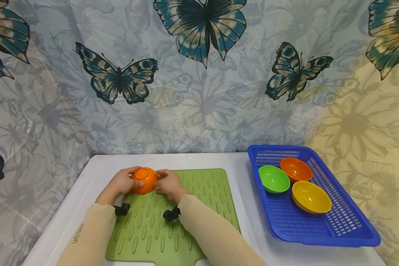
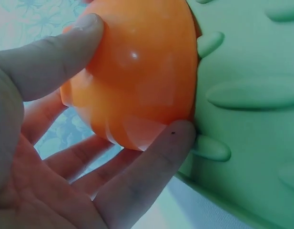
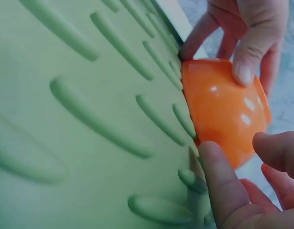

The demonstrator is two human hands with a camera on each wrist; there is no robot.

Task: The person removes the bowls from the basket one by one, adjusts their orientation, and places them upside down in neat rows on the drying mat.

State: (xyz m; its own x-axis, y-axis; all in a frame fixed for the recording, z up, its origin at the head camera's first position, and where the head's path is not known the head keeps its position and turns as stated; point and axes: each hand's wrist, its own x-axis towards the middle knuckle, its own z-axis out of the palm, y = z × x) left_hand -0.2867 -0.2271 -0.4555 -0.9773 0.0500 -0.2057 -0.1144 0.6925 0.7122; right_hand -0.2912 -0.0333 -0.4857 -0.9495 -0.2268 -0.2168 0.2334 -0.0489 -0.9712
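Note:
An orange bowl (image 1: 144,180) sits upside down at the far left corner of a green ribbed mat (image 1: 192,207). My left hand (image 1: 124,181) grips its left side, and my right hand (image 1: 168,184) holds its right side. In the left wrist view the thumb (image 2: 56,57) lies over the bowl (image 2: 137,71) and a finger (image 2: 156,167) reaches its rim at the mat (image 2: 251,95). In the right wrist view the bowl (image 3: 223,109) rests rim down on the mat (image 3: 89,119), with a right thumb (image 3: 223,186) at the rim.
The mat lies on a white table (image 1: 219,162) against a butterfly-print curtain (image 1: 199,92). At the right stands a blue mesh basket (image 1: 319,229) holding a green bowl (image 1: 274,179), an orange bowl (image 1: 296,169) and a yellow bowl (image 1: 311,197), all upright.

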